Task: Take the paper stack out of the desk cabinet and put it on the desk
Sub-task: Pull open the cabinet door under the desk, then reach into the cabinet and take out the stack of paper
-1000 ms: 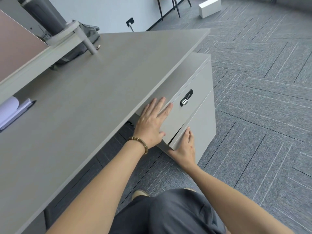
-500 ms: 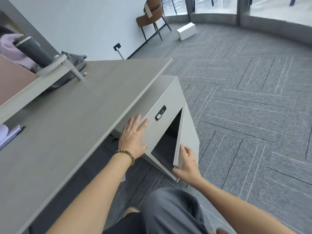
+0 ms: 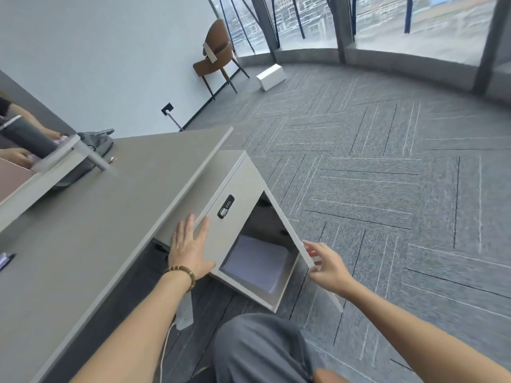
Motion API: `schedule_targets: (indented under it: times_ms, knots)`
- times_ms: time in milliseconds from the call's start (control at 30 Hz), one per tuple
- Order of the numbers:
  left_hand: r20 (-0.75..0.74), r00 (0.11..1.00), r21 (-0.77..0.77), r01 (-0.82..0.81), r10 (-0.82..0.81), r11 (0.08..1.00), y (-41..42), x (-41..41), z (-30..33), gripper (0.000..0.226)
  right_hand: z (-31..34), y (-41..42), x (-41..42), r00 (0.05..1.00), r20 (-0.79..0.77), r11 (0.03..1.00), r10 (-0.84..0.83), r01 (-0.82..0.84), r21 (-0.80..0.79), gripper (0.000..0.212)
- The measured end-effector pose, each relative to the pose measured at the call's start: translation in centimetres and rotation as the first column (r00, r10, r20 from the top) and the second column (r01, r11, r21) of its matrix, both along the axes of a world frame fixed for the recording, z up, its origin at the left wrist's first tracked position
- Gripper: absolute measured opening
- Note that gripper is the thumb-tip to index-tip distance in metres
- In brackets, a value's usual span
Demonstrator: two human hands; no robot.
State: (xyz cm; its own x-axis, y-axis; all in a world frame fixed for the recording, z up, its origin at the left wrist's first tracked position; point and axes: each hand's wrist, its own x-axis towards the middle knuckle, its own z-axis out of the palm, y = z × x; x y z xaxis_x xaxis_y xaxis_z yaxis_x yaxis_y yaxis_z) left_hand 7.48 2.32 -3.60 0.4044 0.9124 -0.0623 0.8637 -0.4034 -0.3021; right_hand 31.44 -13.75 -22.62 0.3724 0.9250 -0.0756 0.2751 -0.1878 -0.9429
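The grey desk cabinet [image 3: 235, 183] stands under the end of the desk [image 3: 96, 217], its lower door [image 3: 287, 225] swung wide open to the right. Inside the lower compartment lies a white paper stack [image 3: 257, 262], flat on the bottom. My left hand [image 3: 190, 247] rests flat, fingers spread, on the upper front panel just left of the black combination lock [image 3: 225, 206]. My right hand [image 3: 325, 262] holds the free edge of the open door, fingers curled loosely around it.
A grey bag [image 3: 94, 145] and a raised shelf leg [image 3: 91, 157] sit on the far part of the desk. A pen [image 3: 7, 259] lies at its left edge. A white power strip [image 3: 184, 313] hangs below the desk. Another person's hands [image 3: 19, 156] show far left. A brown chair [image 3: 215, 56] and white box [image 3: 269, 76] stand on the carpet.
The lower cabinet door went from nearly closed to wide open, pulled by my right hand. The paper stack inside has come into sight. The camera tilted up.
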Motion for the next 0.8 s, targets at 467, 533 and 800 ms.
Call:
schedule_targets:
  times_ms: [467,533,800]
  knots:
    - [-0.106,0.993,0.062,-0.035,0.041,0.997,-0.5,1.5,-0.9,0.134,2.5,0.9,10.0,0.958,0.264,0.984,-0.109,0.142,-0.11,0.045]
    - [-0.099,0.994,0.069,-0.035,0.042,0.997,-0.4,1.5,-1.1,0.136,2.7,1.5,10.2,0.908,0.412,0.982,-0.077,0.141,-0.127,0.048]
    - [-0.118,0.992,0.115,-0.028,0.042,0.993,0.0,1.4,-2.1,0.133,1.9,3.2,11.1,0.64,0.759,0.941,-0.124,0.319,-0.116,0.084]
